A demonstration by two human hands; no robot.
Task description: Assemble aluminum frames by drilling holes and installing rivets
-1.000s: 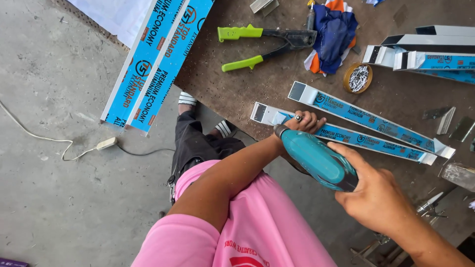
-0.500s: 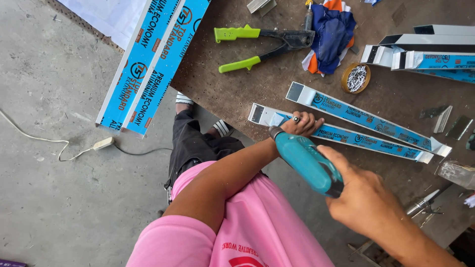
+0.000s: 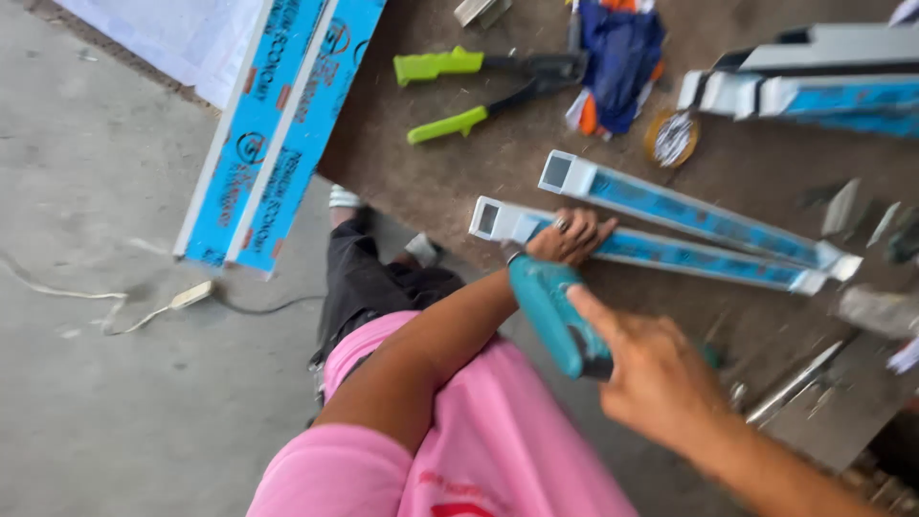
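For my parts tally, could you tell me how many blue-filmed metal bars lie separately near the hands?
2: near bar under the left hand; far bar just beyond. More are stacked top right.
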